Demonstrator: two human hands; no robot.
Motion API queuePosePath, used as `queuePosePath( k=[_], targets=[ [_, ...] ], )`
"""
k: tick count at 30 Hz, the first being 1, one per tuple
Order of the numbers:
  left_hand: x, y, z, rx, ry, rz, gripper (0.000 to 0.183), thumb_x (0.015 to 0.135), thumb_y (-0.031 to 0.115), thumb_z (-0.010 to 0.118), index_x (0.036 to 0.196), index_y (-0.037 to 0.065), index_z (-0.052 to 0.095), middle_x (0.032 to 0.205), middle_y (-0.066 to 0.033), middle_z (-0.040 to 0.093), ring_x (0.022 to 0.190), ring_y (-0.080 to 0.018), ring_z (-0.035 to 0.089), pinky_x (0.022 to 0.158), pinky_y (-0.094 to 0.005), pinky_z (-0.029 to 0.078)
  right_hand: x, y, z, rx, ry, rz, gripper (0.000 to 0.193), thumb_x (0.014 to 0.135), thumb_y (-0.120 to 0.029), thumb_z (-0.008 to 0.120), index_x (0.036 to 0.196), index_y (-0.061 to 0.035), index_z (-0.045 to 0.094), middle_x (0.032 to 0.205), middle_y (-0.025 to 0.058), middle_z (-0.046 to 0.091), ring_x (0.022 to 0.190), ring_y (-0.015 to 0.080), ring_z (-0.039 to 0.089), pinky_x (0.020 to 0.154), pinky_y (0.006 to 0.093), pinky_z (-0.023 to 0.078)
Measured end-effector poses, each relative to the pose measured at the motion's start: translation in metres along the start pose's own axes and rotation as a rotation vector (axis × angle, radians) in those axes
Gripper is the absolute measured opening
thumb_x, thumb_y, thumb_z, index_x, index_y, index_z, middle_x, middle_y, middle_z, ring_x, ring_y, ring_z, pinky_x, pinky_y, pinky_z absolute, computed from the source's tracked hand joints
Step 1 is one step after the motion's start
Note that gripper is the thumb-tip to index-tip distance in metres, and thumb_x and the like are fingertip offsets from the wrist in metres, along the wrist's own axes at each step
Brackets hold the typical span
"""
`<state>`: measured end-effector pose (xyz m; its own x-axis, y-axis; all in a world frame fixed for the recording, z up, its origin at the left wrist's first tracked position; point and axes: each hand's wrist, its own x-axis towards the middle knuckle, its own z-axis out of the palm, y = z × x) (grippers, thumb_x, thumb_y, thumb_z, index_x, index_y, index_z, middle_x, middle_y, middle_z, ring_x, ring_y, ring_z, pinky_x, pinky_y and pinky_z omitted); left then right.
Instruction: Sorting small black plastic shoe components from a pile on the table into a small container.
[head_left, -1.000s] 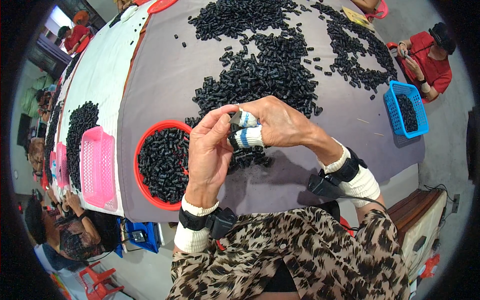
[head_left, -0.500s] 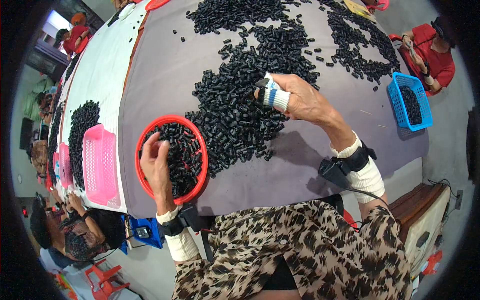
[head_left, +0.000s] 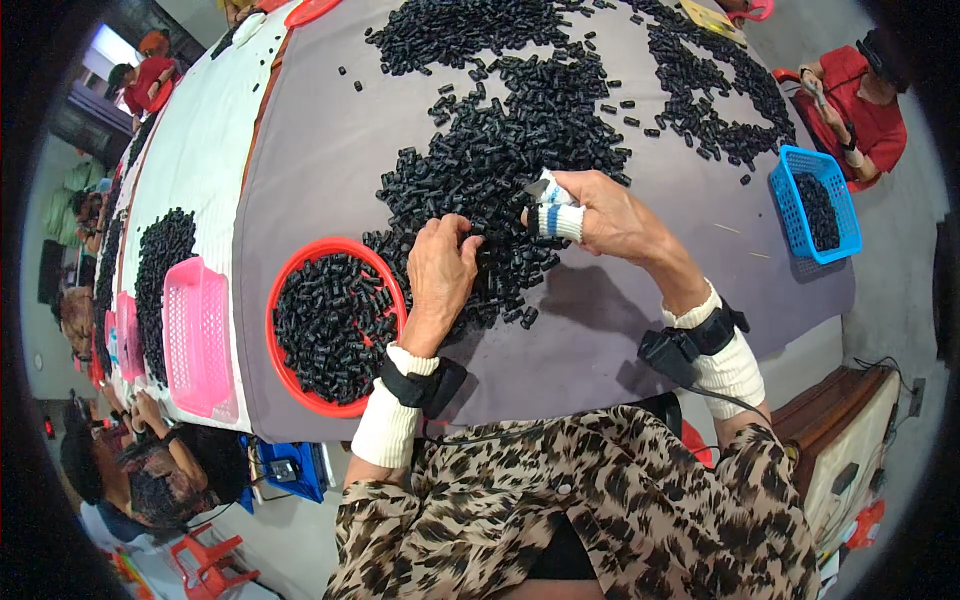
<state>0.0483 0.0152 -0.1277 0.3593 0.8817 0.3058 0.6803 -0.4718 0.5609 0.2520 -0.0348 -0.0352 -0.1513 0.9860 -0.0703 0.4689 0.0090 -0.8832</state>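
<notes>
My left hand (head_left: 441, 275) is over the near part of a large pile of small black cylindrical pieces (head_left: 500, 150). Its fingers are bent, with a gap between thumb and forefinger, and no piece shows in them. To its left a round red basket (head_left: 284, 377) holds many of the same pieces. My right hand (head_left: 615, 222) hovers above the pile's right side, fingers closed. A white knitted band with a blue stripe (head_left: 560, 220) wraps one finger. Something small, dark and pointed (head_left: 537, 188) juts from the grip, too small to name.
A blue basket (head_left: 848, 200) with black pieces stands at the table's right edge, near a person in red (head_left: 865, 120). Pink baskets (head_left: 197, 340) and another black heap (head_left: 165, 240) lie on the white cloth at left. Another person (head_left: 150, 460) sits at lower left.
My left hand has moved from above the red basket rightward to the pile, uncovering the basket's contents. My right hand has dipped slightly and stays closed.
</notes>
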Motion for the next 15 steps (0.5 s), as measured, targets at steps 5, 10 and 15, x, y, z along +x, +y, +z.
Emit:
queuePosePath(
  k=[5,10,15],
  targets=[
    [0.001,-0.003,-0.002,-0.272,0.037,-0.072,0.018,0.073,0.006,0.066,0.091,0.003,0.060,0.072,-0.0102,0.057,0.062,-0.0200,0.055,0.060,-0.0302,0.045,0.002,0.010,0.005,0.051,-0.019,-0.017,0.032,0.079,-0.032,0.063,0.075,-0.0016,0.054,0.063,0.0050,0.054,0.056,0.0140,0.047,0.055,0.0312,0.039],
    [0.002,0.019,-0.061,-0.964,-0.060,-0.299,0.016,0.080,0.001,0.062,0.096,0.001,0.062,0.077,0.0022,0.059,0.068,-0.0045,0.052,0.062,-0.0169,0.041,0.006,-0.004,0.009,0.041,-0.002,-0.066,0.024,0.079,-0.024,0.063,0.079,-0.0017,0.055,0.064,0.0063,0.055,0.057,0.0135,0.047,0.055,0.0307,0.040],
    [-0.002,0.030,-0.096,-1.053,-0.065,-0.209,0.021,0.079,0.003,0.064,0.100,0.000,0.062,0.080,-0.0002,0.062,0.071,-0.0055,0.055,0.065,-0.0179,0.044,0.016,-0.033,0.027,0.106,0.039,-0.255,0.018,0.076,-0.015,0.063,0.084,-0.0012,0.054,0.065,0.0083,0.056,0.059,0.0136,0.049,0.057,0.0305,0.042]
  ],
)
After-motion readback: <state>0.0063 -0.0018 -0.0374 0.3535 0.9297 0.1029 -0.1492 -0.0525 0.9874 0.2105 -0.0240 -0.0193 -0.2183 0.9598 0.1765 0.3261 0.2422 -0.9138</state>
